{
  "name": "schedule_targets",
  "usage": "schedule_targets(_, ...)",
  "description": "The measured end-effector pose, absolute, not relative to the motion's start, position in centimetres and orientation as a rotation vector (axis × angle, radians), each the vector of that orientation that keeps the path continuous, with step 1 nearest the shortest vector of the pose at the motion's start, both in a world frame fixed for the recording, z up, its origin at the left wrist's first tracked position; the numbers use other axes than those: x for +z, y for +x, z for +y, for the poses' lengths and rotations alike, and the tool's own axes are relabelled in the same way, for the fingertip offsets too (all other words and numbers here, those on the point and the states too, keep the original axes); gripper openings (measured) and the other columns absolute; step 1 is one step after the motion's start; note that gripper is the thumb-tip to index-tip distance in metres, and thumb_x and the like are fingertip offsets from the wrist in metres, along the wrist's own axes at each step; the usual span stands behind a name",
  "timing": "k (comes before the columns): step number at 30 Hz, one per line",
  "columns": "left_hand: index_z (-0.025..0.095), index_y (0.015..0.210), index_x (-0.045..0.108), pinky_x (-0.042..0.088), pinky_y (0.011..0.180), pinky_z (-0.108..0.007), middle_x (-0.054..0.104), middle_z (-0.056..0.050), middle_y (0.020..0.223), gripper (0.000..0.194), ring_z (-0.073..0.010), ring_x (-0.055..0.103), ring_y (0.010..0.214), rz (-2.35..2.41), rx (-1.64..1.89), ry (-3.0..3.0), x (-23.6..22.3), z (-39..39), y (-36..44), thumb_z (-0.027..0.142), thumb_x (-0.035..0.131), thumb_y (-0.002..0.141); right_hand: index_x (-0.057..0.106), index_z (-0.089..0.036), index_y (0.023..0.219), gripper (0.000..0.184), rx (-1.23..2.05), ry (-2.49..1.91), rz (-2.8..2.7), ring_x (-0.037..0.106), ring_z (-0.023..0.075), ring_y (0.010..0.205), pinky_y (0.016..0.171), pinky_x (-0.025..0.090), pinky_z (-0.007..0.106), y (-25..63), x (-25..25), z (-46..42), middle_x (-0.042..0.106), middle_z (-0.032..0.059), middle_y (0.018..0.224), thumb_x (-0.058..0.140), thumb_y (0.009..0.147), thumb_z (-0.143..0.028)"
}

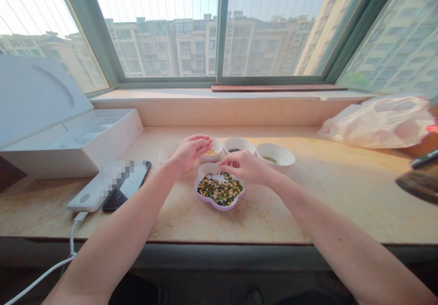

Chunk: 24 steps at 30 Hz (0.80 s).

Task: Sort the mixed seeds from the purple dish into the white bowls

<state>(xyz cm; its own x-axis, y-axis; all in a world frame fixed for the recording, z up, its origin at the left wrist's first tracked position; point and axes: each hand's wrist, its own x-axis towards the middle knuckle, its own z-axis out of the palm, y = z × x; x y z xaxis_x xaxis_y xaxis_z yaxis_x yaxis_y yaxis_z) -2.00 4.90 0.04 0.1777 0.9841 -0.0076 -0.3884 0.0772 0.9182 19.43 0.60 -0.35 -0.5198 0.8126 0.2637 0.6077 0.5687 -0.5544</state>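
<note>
Head view. The flower-shaped dish (pixel 210 170) is located at the centre of the frame, on the stone counter (pixel 335 191). It contains mixed beans (pixel 219 190) in yellow, green and black; its outer wall is pale purple.

Four white bowls form a row just above the dish in the frame. From left to right: the first bowl (pixel 164 153), partly covered by the left wrist, contents hidden; the second bowl (pixel 219 146), containing yellow beans (pixel 211 152); the third bowl (pixel 241 143), containing dark beans (pixel 234 150); the fourth bowl (pixel 285 150), containing green beans (pixel 271 159).

The left hand (pixel 192 152) is positioned in front of the second bowl, left of centre, fingers together and slightly bent. Whether it grasps anything cannot be determined. The right hand (pixel 244 165) is positioned over the upper right edge of the dish, fingers bent downward. The fingertips are too small to show whether a bean is gripped.

Left side of the frame: an open white box (pixel 111 136), a white power bank (pixel 85 197) with a cable (pixel 72 241) connected, and a phone (pixel 118 199) beside it. Upper right: a plastic bag (pixel 376 122). Top: a window (pixel 220 31).
</note>
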Motion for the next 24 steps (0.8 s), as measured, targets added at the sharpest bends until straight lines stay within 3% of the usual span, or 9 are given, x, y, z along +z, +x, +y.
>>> schedule_targets(3, 0.011, 0.084, 0.071, 0.056, 0.093, -0.026, 0.073, -0.006, 0.085, 0.010, -0.0103, 0.069, 0.080, 0.817, 1.213, 1.039, 0.0, 4.6, -1.8, 0.002, 0.071, 0.079, 0.080, -0.018, 0.091, 0.020, 0.565, -1.119, -2.246, 0.060, 0.0139, 0.063, 0.062, 0.044, 0.028, 19.8, -0.3, 1.0, 0.070, 0.0024, 0.071, 0.065, 0.093, -0.031)
schedule_targets(9, 0.012, 0.085, 0.070, 0.057, 0.088, -0.028, 0.074, -0.005, 0.084, 0.016, -0.0121, 0.070, 0.079, 0.749, 1.072, 1.135, 0.0, 2.8, -0.7, 0.009, 0.080, 0.073, 0.077, -0.018, 0.114, 0.035, 0.581, -1.070, -1.970, 0.060, 0.0137, 0.063, 0.061, 0.048, 0.029, 20.1, -0.2, 1.5, 0.073, 0.0026, 0.083, 0.075, 0.085, -0.038)
schedule_targets(17, 0.013, 0.089, 0.071, 0.058, 0.093, -0.035, 0.076, -0.006, 0.086, 0.024, -0.0144, 0.072, 0.080, 0.794, 1.009, 1.095, -0.2, 1.6, 0.1, 0.014, 0.087, 0.072, 0.083, -0.020, 0.092, 0.023, 0.514, -0.941, -1.991, 0.061, 0.0151, 0.065, 0.064, 0.048, 0.031, 19.9, -0.8, 1.4, 0.073, 0.0041, 0.080, 0.072, 0.089, -0.041)
schedule_targets(24, 0.012, 0.106, 0.074, 0.057, 0.099, -0.036, 0.079, -0.012, 0.097, 0.028, -0.0170, 0.075, 0.089, 0.756, 0.993, 1.033, -0.2, 1.0, 0.6, 0.013, 0.083, 0.079, 0.079, -0.021, 0.088, 0.023, 0.311, -0.967, -2.104, 0.064, 0.0179, 0.075, 0.072, 0.048, 0.031, 20.3, 0.0, 1.1, 0.075, 0.0052, 0.086, 0.064, 0.095, -0.037)
